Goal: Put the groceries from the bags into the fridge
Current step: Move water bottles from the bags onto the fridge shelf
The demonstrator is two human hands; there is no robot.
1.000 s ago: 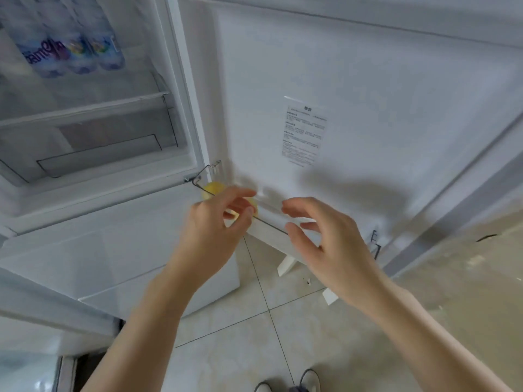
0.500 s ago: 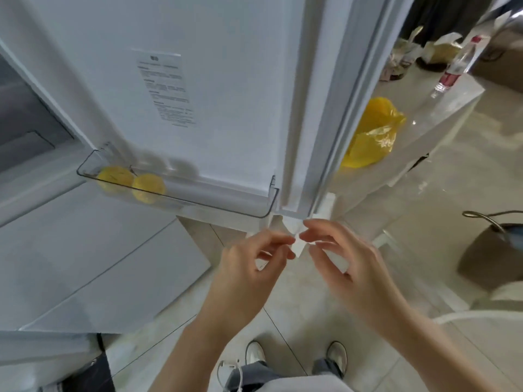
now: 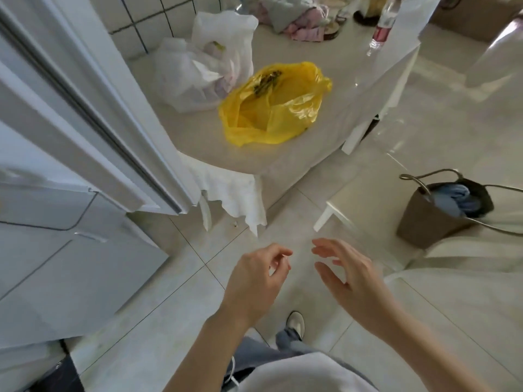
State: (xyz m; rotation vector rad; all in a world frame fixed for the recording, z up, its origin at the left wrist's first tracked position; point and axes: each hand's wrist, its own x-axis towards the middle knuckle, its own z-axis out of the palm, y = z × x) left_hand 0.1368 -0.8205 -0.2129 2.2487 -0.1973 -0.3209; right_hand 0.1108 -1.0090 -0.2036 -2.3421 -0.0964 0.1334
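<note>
Bright daylight, motion blur, fisheye edges

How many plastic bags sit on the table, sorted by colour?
Yellow bag: 1
White bags: 2
Total: 3

Home kitchen, white fridge point(image 3: 70, 193), tiled wall point(image 3: 135, 18), grocery bags on table point(image 3: 198, 148)

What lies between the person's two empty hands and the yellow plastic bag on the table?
In the head view, bare tiled floor and the table's hanging white cloth edge separate the left hand and right hand from the yellow plastic bag.
</note>
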